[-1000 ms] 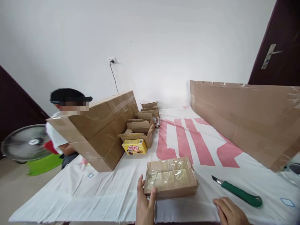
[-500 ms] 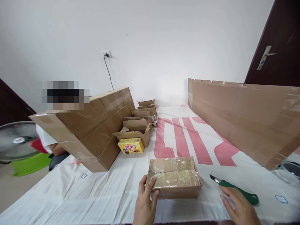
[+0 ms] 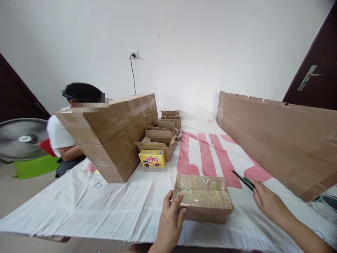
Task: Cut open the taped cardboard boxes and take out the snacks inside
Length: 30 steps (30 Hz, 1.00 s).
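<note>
A small brown cardboard box (image 3: 205, 202), its top covered with clear tape, lies near the table's front edge. My left hand (image 3: 172, 214) grips its left end, thumb at the front side and fingers on the top. To the right of the box, my right hand (image 3: 265, 198) is closed around a green-handled utility knife (image 3: 246, 181). The dark blade points up and left, raised over the cloth and apart from the box. Most of the handle is hidden in the fingers.
Large taped cartons (image 3: 113, 137) are stacked on the left. Beside them stand open small boxes (image 3: 158, 138) in a row and a yellow snack box (image 3: 152, 159). A tall cardboard panel (image 3: 273, 137) lines the right. A person (image 3: 65, 133) sits beyond the cartons near a fan (image 3: 25, 138).
My right hand has picked up the utility knife from the cloth and turned its blade toward the upper left. My left hand stays on the box. The view has shifted slightly.
</note>
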### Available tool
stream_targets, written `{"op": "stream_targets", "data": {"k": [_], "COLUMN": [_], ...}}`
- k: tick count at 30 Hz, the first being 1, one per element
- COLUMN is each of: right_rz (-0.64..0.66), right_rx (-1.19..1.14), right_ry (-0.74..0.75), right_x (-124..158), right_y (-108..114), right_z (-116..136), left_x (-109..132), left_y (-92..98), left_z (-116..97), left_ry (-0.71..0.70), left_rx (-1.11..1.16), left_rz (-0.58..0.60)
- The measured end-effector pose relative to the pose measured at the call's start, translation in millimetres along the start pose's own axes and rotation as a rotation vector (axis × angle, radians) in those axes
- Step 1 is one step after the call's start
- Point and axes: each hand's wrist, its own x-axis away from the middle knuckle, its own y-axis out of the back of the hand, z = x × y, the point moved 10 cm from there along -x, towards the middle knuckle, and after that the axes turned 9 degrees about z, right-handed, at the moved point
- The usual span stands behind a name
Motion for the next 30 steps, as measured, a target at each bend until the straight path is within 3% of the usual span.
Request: {"op": "stream_targets", "data": {"k": [3, 5, 8, 12, 17, 26, 30], "right_rz": [0.122, 0.253, 0.413, 0.507, 0.57, 0.617, 0.659], "right_rx": [-0.065, -0.028, 0.102, 0.216, 0.332, 0.398, 0.426], "right_ry": [0.227, 0.366, 0.513, 0.608, 0.658, 0.707, 0.66], "right_x": [-38.4, -54.6, -68.7, -82.7, -86.1, -80.9, -79.0], "right_y": [30.1, 33.7, 23.7, 7.0, -0.4, -2.9, -6.2], "right_z": [76.1, 129.4, 194.4, 243.6, 259.7, 274.3, 260.5], "left_x": [-0.7, -1.1, -1.5, -1.3, -0.1, -3.9, -3.4], "left_y": [1.2, 2.2, 2.5, 1.8, 4.6, 3.6, 5.9], "left_z": [0.3, -0.1, -0.2, -2.2, -4.1, -1.3, -1.8], "left_ry": [0.002, 0.007, 0.017, 0.021, 0.043, 0.013, 0.013], "left_rx": [0.004, 0.011, 0.021, 0.059, 0.101, -0.015, -0.034], "left_rz": [-0.003, -0.014, -0.029, -0.048, -0.096, -0.029, -0.03]}}
